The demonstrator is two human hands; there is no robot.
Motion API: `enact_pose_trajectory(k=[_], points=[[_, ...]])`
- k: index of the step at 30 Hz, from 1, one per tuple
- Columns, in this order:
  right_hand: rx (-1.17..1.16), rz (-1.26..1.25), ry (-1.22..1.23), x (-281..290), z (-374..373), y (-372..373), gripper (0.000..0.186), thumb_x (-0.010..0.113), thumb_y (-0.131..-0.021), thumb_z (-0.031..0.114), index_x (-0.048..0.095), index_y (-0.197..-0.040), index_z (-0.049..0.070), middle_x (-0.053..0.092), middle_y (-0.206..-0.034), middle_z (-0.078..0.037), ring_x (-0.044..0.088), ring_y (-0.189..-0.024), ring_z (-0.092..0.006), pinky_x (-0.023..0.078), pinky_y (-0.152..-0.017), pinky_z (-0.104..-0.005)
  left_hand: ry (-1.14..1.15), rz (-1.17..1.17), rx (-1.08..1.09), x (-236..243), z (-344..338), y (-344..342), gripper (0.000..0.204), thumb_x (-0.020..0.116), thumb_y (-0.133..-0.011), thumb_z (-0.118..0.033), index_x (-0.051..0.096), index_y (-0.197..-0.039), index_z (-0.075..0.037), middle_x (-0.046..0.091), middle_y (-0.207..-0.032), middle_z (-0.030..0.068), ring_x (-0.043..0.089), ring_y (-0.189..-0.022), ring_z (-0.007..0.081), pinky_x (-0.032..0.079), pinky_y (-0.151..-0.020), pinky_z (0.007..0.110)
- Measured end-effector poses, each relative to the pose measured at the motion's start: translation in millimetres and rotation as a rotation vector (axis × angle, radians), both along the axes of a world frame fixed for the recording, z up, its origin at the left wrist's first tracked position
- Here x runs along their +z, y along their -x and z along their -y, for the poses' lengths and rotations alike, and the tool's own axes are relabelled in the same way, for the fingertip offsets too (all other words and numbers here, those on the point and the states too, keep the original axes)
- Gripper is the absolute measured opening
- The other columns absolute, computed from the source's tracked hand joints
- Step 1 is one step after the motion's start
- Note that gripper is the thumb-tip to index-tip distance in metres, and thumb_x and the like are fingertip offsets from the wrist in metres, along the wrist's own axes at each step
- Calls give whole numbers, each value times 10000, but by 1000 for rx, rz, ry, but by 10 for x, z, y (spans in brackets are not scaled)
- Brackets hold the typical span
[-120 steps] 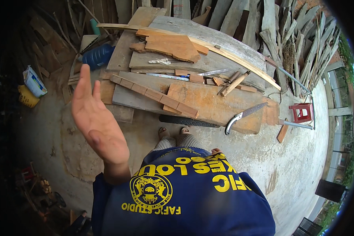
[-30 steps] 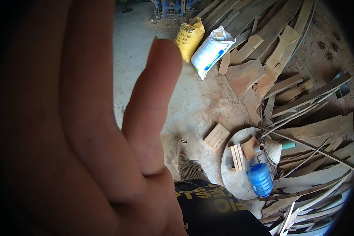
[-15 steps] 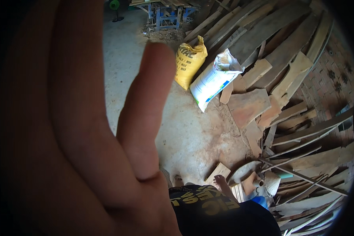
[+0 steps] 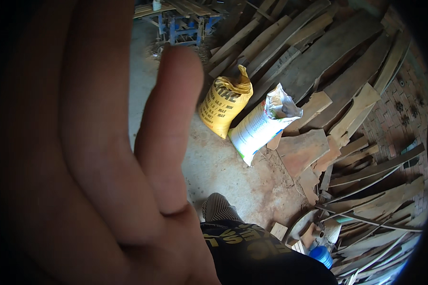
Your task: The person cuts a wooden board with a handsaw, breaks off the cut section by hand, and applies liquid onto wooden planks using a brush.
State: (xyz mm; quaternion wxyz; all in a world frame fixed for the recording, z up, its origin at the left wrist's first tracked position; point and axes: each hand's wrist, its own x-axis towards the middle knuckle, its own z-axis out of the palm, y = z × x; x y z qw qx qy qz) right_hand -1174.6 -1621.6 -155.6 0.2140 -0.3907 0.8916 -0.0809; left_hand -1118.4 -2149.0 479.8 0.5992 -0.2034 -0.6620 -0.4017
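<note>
Yellow open-topped sack [image 4: 225, 108] and shiny white sack [image 4: 260, 127] now sit lower in view on the grey floor [image 4: 211, 164], so the person may be nearer. The left hand [image 4: 116, 194] points its fingers up; can't tell if they hold anything. The right hand has gone from sight.

A white sack [image 4: 260, 128] stands on the concrete floor [image 4: 207, 173], tilted to the right, its crumpled mouth gaping over a greyish inside, with blue and green patches on its side. Just left of the white sack and slightly farther off stands a yellow sack [image 4: 223, 110], dark print across its front, its loose top rising to a peak. Whether they touch is unclear.
</note>
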Motion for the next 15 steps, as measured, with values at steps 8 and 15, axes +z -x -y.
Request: enact_pose_trajectory(k=[8, 15], points=[[-342, 86, 100, -226, 2142, 930, 308, 504, -850, 324, 618, -961, 60, 640, -904, -193, 624, -839, -299, 491, -736, -397, 48, 54, -123, -68, 1574, 1436, 788, 302, -898, -576, 256, -1340, 75, 54, -1450, 315, 43, -1363, 440, 82, -1100, 535], [-478, 145, 80, 71, 3936, 2518, 330, 490, -853, 346, 622, -961, 64, 636, -920, -202, 619, -874, -311, 480, -764, -415, -11, 94, -64, -61, 3125, 2294, 786, 304, -898, -575, 262, -1340, 73, 55, -1451, 314, 42, -1362, 440, 83, -1100, 537]])
